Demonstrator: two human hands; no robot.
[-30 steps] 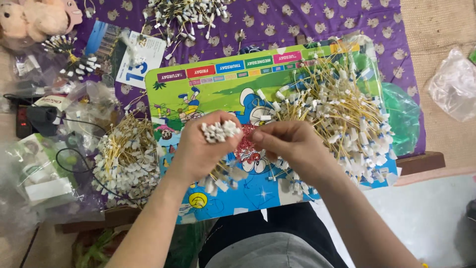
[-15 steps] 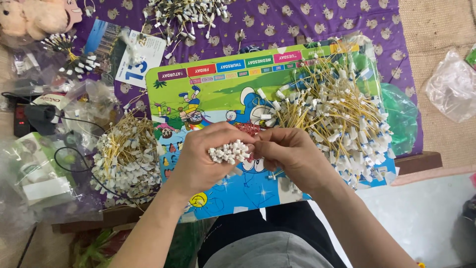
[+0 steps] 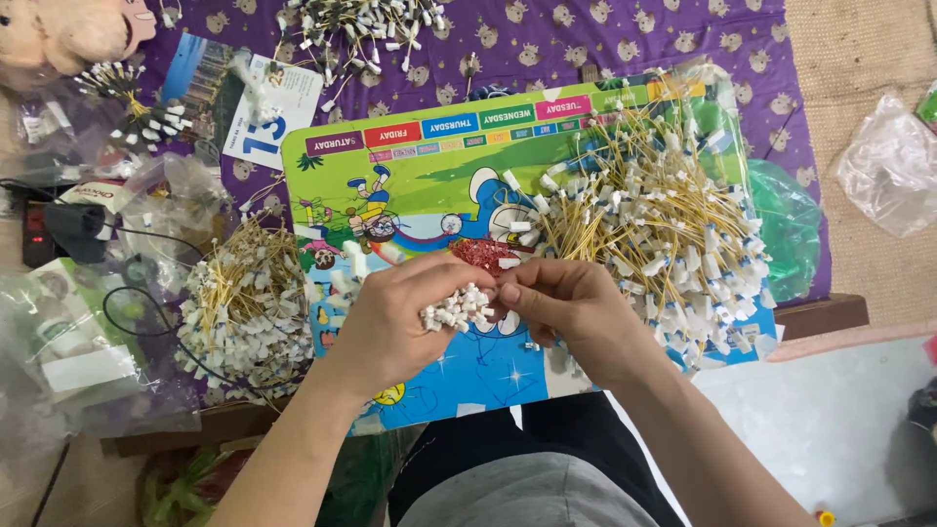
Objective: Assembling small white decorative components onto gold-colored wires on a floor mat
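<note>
Fingers of the left hand curl shut around a bundle of small white connectors, which juts from the fist toward three o'clock; the right hand meets it there, thumb and forefinger pinched on the end of the bundle, though whether they grip a single piece cannot be told at this size.

Item, far left, nine o'clock of the hands: clear plastic bags with a black cable looped across them, and a black device at about ten o'clock.

Item, just beside the left wrist at nine o'clock: heap of yellow wires with white ends, lying on the purple patterned cloth.

Item, under both hands: colourful cartoon board with a row of coloured labels along its far edge. The bundle is held just above its middle.

Item, at twelve o'clock, well apart from the hands: scattered dark wires with white tips.

Item, at two o'clock, near the right hand: large loose pile of yellow wires with white and blue connectors, spread over the board's right half, partly on a clear bag.

Item, far right, three o'clock: green plastic bag, then a crumpled clear bag on a woven mat.
</note>
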